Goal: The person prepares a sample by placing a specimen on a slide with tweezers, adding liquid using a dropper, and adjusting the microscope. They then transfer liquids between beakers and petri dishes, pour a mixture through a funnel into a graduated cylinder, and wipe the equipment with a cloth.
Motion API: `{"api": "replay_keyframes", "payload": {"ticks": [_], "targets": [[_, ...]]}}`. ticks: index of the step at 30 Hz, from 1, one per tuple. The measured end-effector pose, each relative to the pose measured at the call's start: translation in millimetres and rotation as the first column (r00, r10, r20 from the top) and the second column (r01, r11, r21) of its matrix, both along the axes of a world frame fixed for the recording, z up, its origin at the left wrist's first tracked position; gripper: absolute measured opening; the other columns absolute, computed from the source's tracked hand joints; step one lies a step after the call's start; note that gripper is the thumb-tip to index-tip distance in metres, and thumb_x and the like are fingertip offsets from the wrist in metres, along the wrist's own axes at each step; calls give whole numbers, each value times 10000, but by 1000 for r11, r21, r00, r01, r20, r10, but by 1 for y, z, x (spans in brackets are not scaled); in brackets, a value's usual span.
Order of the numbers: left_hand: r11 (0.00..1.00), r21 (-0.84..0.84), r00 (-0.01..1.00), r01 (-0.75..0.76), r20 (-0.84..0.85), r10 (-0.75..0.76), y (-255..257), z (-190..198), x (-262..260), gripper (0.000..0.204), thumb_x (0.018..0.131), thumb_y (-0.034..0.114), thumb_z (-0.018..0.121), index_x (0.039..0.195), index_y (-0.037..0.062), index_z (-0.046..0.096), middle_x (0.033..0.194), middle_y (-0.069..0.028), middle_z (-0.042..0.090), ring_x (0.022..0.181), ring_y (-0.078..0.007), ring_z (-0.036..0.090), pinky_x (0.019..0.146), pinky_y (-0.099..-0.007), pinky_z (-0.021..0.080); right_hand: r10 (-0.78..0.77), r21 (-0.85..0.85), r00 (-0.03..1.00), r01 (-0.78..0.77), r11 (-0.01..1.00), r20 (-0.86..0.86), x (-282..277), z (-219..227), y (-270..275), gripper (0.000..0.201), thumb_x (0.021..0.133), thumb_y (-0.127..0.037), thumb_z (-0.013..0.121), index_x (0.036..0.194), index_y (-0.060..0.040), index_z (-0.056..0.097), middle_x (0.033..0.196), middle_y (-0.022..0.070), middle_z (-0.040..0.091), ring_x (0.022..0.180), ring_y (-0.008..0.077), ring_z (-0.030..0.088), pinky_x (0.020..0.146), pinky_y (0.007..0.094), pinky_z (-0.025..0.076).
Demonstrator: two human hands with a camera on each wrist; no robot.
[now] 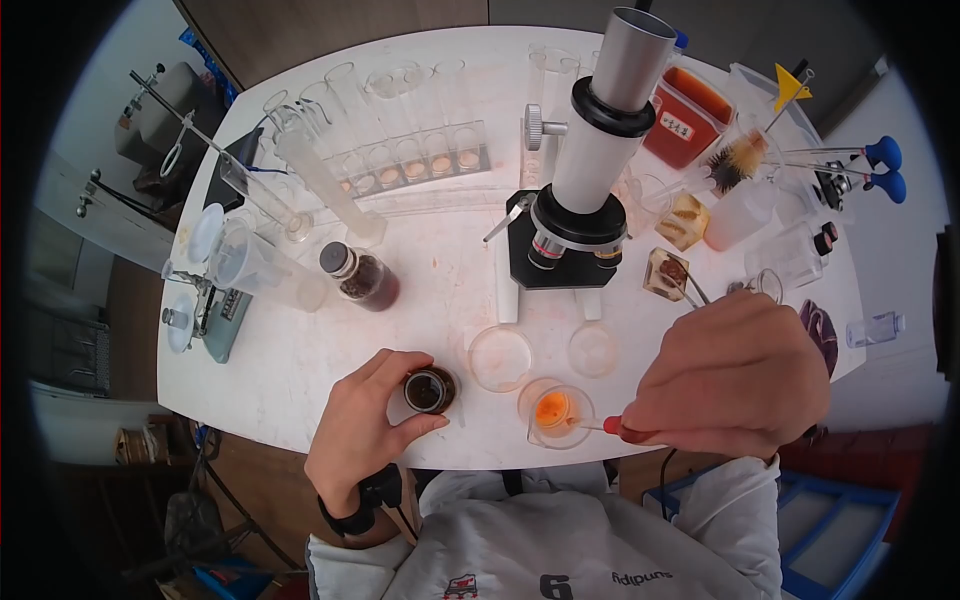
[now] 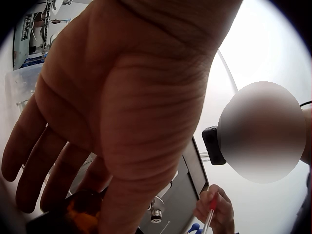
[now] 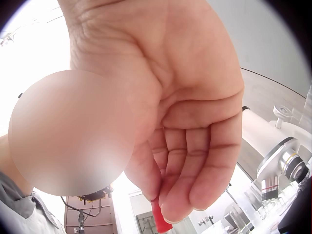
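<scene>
My left hand [image 1: 362,425] holds a small dark brown glass bottle [image 1: 430,391] near the table's front edge, thumb on one side and fingers on the other. The bottle stands upright, its mouth uncovered. In the left wrist view the bottle [image 2: 85,214] glows amber beneath the fingers. My right hand [image 1: 735,375] pinches the red rubber bulb [image 3: 161,217] of a glass dropper [image 1: 590,425]. The dropper lies nearly level in the head view, its tip over a small glass beaker [image 1: 588,402] with orange liquid at the bottom.
Two petri dishes [image 1: 500,358] lie behind the beaker, before a white microscope [image 1: 590,160]. A capped brown jar [image 1: 372,283] stands behind my left hand. Test tubes in a rack [image 1: 415,160], a measuring cylinder [image 1: 330,185] and a balance [image 1: 215,310] stand farther left. Bottles and a red-brown tub [image 1: 690,118] crowd the right.
</scene>
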State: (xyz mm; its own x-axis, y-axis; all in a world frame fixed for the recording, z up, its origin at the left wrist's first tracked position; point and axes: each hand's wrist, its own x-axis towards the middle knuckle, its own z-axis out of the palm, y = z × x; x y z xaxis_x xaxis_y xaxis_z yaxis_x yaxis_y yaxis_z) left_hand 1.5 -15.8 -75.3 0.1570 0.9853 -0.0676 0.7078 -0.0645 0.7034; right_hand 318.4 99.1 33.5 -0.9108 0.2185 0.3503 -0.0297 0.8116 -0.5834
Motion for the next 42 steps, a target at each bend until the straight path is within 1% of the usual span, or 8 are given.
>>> {"api": "replay_keyframes", "payload": {"ticks": [10, 14, 17, 22, 25, 31, 37, 42], "targets": [[1000, 8, 1000, 4, 2, -4, 0, -1, 0, 624, 677, 122, 935, 1219, 7, 649, 1090, -160, 709, 978, -324, 713, 871, -374, 556, -4, -1, 1000, 4, 1000, 17, -2, -1, 0, 191, 824, -80, 826, 990, 1, 774, 832, 120, 730, 641, 234, 701, 527, 311, 535], [1000, -4, 1000, -5, 8, 6, 0, 0, 0, 625, 681, 122, 936, 1222, 4, 646, 1084, -159, 708, 972, -321, 713, 863, -371, 559, 7, -43, 999, -5, 999, 53, -5, 0, 1, 193, 831, -81, 826, 991, 8, 765, 834, 127, 732, 646, 238, 705, 529, 313, 537], [1000, -14, 1000, 5, 15, -4, 1, 1, 0, 568, 726, 162, 901, 1213, 29, 641, 1111, -159, 692, 1009, -376, 694, 852, -415, 560, 20, -44, 998, -18, 999, 54, -6, -1, 2, 197, 835, -77, 824, 997, 14, 760, 840, 130, 732, 650, 240, 707, 535, 319, 542], [1000, -24, 1000, 5, 15, -5, 1, 2, 0, 567, 725, 162, 901, 1211, 29, 640, 1106, -157, 691, 1005, -378, 692, 853, -415, 559, 41, -16, 998, -41, 999, 47, -6, -1, 4, 212, 846, -65, 815, 1027, 25, 751, 853, 131, 731, 658, 244, 710, 541, 326, 548], [1000, -14, 1000, 9, 10, -9, 1, 2, 0, 566, 726, 162, 901, 1210, 30, 640, 1104, -156, 690, 1002, -379, 691, 852, -416, 558, -17, -41, 1000, 17, 999, -23, -7, -11, -1, 191, 838, -77, 788, 1004, -49, 698, 789, 57, 598, 608, 255, 600, 510, 371, 477], [1000, -3, 1000, 11, 11, -11, 1, 1, -1, 563, 729, 166, 899, 1212, 34, 641, 1104, -154, 690, 1000, -377, 691, 849, -416, 558, -14, -91, 1000, 13, 996, -8, -10, -11, -3, 164, 838, -73, 780, 967, -48, 682, 792, 57, 585, 598, 252, 590, 509, 376, 477], [1000, -10, 1000, 11, 0, -11, 1, 2, 0, 560, 736, 179, 897, 1214, 38, 643, 1110, -152, 692, 999, -373, 695, 848, -414, 560, -6, -29, 1000, 7, 1000, 14, -9, -11, -1, 172, 852, -73, 761, 1000, -51, 676, 798, 58, 591, 613, 240, 607, 510, 365, 483], [1000, -13, 1000, 8, -3, -8, 2, 3, 1, 559, 736, 181, 898, 1213, 39, 643, 1111, -150, 694, 1000, -371, 697, 849, -413, 561, -12, -78, 1000, 11, 997, -11, -11, -12, -2, 177, 851, -70, 759, 1008, -50, 679, 798, 54, 592, 618, 242, 611, 513, 363, 493]]}}
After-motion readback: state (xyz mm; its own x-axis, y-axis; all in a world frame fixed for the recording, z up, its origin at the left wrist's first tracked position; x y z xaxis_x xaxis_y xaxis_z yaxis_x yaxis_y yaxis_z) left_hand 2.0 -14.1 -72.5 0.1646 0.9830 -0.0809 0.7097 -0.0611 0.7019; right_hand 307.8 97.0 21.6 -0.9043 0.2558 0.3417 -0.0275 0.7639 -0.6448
